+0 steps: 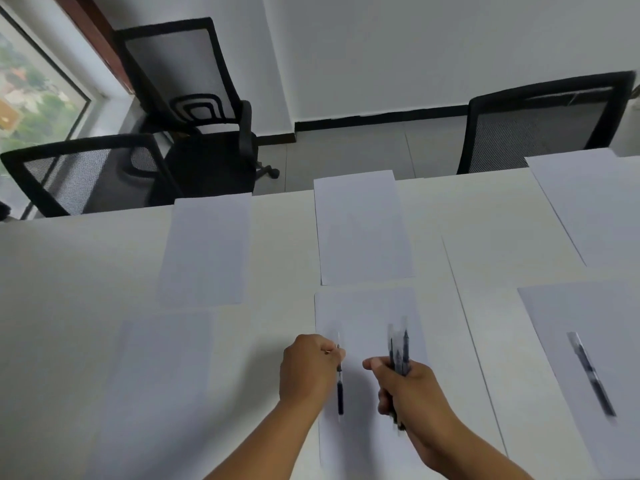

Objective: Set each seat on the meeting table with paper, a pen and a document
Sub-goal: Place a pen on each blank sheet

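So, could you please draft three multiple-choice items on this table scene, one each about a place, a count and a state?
1. Where does the lone pen not touched by either hand lie?
A. On the near right sheet
B. On a chair seat
C. On the far left sheet

2. How many black mesh chairs show beyond the table?
A. One
B. Three
C. Five

3. What is the left hand doing?
A. Lying flat and empty
B. Pinching a single pen over the near middle sheet
C. Lifting a sheet

Answers:
1 A: the pen rests on the near right sheet.
2 B: chairs stand at left, back left and right.
3 B: its fingers pinch a single pen over the near middle sheet, while the right hand grips a bundle of pens.
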